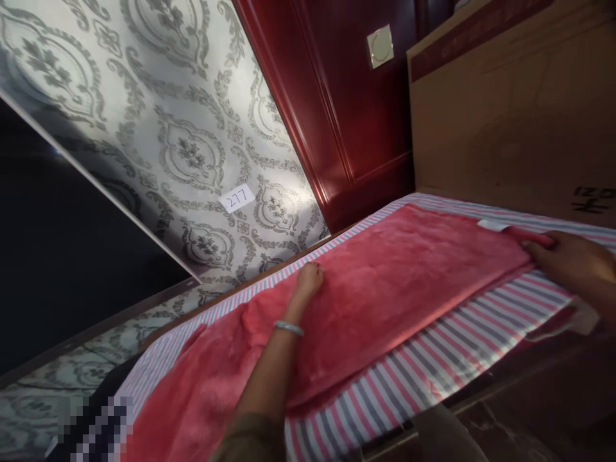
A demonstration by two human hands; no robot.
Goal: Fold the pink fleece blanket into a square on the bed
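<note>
A pinkish-red plush blanket (385,276), folded into a long strip, lies on a striped cloth. Its left part is bunched and drapes toward the bottom of the view. My left hand (309,280), with a silver bracelet on the wrist, is closed on the blanket's far edge near the middle. At the right end my right hand (572,260) grips the blanket's corner, thumb and fingers pressed round the fabric. A white label (493,225) sticks out beside that corner. The tips of my left fingers are partly hidden.
The striped cloth (399,388) covers the table. A large cardboard box (505,122) stands at the far right, against dark red panelling (337,96). Patterned wallpaper (192,154) carries a paper marked 277 (237,198). A big black screen (72,237) is at left.
</note>
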